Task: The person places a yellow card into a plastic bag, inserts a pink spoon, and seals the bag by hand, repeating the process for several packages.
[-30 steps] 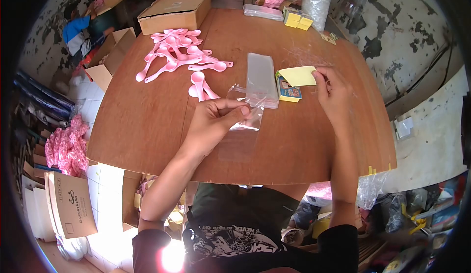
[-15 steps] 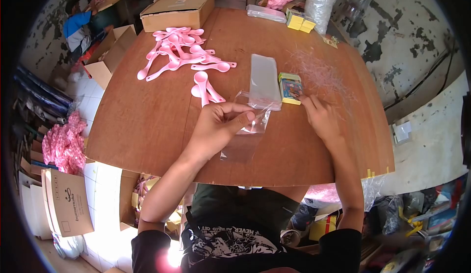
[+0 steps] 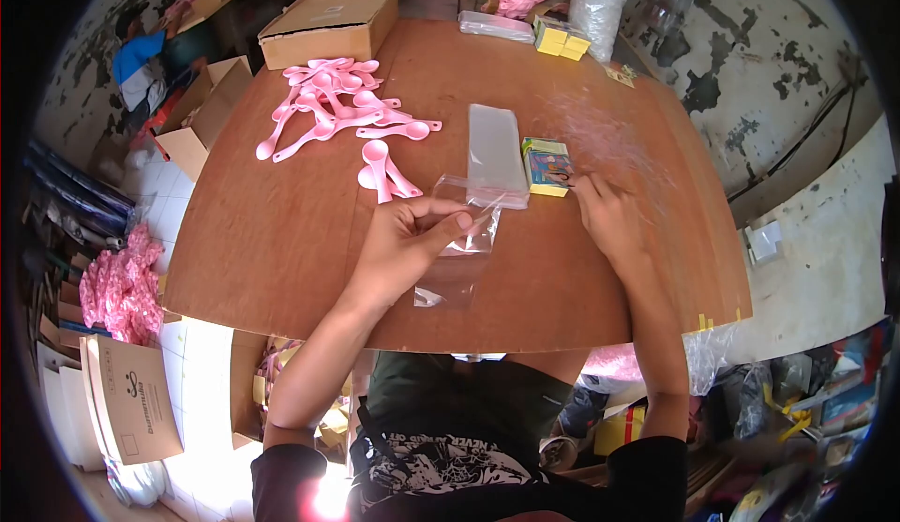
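My left hand (image 3: 412, 241) pinches a clear plastic bag (image 3: 455, 274) between thumb and fingers above the table. My right hand (image 3: 603, 205) has its fingertips at the right edge of a small stack of printed cards (image 3: 547, 167); whether a card is between them is too small to tell. Left of the cards lies a stack of clear bags (image 3: 494, 147). Two or so pink spoons (image 3: 380, 171) rest just beyond my left hand, and a larger pile of pink spoons (image 3: 328, 100) lies farther back on the left.
On the brown table (image 3: 281, 260), a cardboard box (image 3: 328, 27) stands at the back left. Yellow card stacks (image 3: 561, 38) and a plastic-wrapped roll (image 3: 598, 7) are at the back right. Thin pink strands (image 3: 605, 133) lie right. A person (image 3: 141, 63) is at the far left.
The view has shifted slightly, so the table items appear a little farther left. Both hands keep nearly the same pose, the left still pinching the bag.
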Demonstrator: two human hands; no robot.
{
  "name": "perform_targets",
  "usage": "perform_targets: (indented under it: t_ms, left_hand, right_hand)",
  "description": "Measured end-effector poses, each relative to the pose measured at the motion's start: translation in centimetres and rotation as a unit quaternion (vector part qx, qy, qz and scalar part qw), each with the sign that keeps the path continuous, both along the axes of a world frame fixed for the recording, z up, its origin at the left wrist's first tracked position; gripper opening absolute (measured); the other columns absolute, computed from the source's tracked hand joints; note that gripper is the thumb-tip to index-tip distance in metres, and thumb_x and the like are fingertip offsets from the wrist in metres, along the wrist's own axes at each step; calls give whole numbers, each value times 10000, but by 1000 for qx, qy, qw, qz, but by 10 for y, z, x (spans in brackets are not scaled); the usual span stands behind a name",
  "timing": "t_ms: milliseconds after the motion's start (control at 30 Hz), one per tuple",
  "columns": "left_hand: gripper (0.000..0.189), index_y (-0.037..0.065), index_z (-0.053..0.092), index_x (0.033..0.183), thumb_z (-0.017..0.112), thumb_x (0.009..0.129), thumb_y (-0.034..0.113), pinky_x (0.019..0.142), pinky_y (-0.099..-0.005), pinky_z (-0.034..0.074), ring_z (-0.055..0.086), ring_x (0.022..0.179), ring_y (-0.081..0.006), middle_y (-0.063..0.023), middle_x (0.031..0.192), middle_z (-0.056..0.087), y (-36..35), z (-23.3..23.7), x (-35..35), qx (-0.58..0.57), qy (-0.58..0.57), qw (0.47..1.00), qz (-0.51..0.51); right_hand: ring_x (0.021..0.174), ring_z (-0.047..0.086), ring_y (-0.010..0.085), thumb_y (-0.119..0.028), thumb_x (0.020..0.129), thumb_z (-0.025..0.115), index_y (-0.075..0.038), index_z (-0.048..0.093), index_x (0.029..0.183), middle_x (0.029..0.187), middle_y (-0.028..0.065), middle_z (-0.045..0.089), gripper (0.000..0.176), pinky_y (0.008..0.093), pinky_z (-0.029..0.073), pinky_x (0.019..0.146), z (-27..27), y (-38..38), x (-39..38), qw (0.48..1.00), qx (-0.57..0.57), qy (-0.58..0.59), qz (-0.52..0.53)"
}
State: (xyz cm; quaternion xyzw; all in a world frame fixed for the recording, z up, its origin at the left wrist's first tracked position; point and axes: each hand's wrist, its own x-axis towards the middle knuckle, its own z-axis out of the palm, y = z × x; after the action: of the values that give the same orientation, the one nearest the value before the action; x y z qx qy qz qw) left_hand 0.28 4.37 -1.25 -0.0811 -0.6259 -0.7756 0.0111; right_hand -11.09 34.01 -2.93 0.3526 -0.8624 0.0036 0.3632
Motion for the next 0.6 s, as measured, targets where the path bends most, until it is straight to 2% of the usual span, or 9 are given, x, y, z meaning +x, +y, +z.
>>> perform_targets:
  t_ms: [200,300,367,500,533,567,600]
  left_hand:
    - [155,-8,711,1008,707,883,83,761,-237,483,616,837,-68,-49,912,714,2,-1,1,-1,-1,1000,-10]
    - [152,-8,714,1008,706,883,80,753,-234,484,616,824,-65,-48,897,714,2,-1,1,2,-6,1000,-10]
    - [161,-19,713,1004,695,892,95,730,-231,494,620,792,-65,-48,876,715,1,-2,1,-2,6,1000,-11]
    - [194,-42,705,1020,693,893,105,693,-232,514,640,742,-82,-60,845,714,-2,-3,0,-34,10,999,-2]
    - [194,-42,705,1020,693,893,105,693,-232,514,640,742,-82,-60,845,714,-2,-2,0,-33,10,999,1]
    - [199,-44,702,1026,696,890,101,682,-231,517,648,739,-88,-64,838,714,-1,-2,1,-26,0,1000,-2]
    - [204,-46,700,1032,699,887,96,672,-229,520,657,735,-94,-69,832,713,-1,-2,1,-18,-10,1000,-7]
  right_hand:
    - [664,644,256,-6,805,599,-85,592,918,794,73,587,138,370,538,555,-6,-11,0,999,-9,-21,-23]
    - [675,653,255,-17,821,627,-67,613,890,835,74,614,86,365,542,561,-3,-13,-2,998,-21,-61,-12]
    - [674,652,268,-16,818,661,-47,655,893,891,90,648,81,342,551,580,4,-14,-4,981,-131,-115,87]
    - [653,663,232,-7,855,663,-4,679,936,906,105,677,83,299,549,585,33,-21,15,978,-186,-59,75]
    - [650,659,196,-11,876,655,12,677,963,887,105,677,93,275,541,582,39,-30,27,933,-330,-101,99]
    - [648,655,161,-14,897,647,28,674,990,869,104,678,106,250,533,579,45,-38,39,866,-465,-141,120]
    - [648,655,161,-14,897,647,28,674,990,869,104,678,106,250,533,579,53,-44,50,865,-465,-142,121]
